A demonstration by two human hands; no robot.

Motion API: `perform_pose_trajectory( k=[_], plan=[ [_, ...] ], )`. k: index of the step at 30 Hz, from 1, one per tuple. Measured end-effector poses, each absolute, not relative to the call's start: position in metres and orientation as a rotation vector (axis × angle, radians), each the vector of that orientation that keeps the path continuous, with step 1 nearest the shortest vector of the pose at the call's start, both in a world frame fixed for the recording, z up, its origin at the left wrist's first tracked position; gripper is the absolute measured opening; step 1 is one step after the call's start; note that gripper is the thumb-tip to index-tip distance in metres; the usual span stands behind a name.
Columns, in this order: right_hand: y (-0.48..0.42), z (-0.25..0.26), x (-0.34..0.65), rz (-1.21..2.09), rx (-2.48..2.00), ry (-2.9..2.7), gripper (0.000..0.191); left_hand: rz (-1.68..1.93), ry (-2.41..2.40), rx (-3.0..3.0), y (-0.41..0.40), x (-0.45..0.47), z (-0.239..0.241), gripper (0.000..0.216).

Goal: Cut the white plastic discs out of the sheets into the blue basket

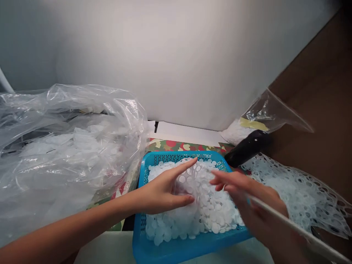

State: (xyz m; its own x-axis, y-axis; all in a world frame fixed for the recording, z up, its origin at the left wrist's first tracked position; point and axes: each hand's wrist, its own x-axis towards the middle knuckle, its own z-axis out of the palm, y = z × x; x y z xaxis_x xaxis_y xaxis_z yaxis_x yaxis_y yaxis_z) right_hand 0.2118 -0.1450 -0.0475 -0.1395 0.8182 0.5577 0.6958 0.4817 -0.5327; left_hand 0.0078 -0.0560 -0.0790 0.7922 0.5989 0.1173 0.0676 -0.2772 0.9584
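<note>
A blue plastic basket (165, 249) in front of me is heaped with small white round discs (217, 212). Over it, my left hand (162, 190) pinches a clear plastic sheet (189, 179) studded with discs between thumb and forefinger. My right hand (247, 201) is blurred beside the sheet, fingers together and pointing left toward it. A thin white stick (297, 231) runs along that hand toward the lower right, apparently held in it.
A big crumpled clear plastic bag (63, 146) fills the left. Punched-out perforated sheets (297, 194) pile up on the right, behind them a black object (247, 148) and a small clear bag of white pieces (261, 121). A white board stands behind.
</note>
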Motion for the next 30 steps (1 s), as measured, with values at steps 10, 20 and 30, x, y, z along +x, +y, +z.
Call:
perform_pose_trajectory(
  k=[10, 20, 30],
  plan=[
    [-0.061, -0.016, 0.224, 0.960, -1.301, -2.209, 0.015, 0.572, 0.323, 1.754, -0.050, 0.007, -0.079, 0.072],
    [-0.064, -0.020, 0.243, 1.049, -1.275, -2.079, 0.015, 0.577, 0.372, 1.686, -0.051, 0.011, -0.076, 0.060],
    [-0.056, -0.015, 0.251, 0.521, -1.414, -1.893, 0.019, 0.640, 0.589, 1.372, -0.043, 0.017, -0.084, 0.046]
  ],
)
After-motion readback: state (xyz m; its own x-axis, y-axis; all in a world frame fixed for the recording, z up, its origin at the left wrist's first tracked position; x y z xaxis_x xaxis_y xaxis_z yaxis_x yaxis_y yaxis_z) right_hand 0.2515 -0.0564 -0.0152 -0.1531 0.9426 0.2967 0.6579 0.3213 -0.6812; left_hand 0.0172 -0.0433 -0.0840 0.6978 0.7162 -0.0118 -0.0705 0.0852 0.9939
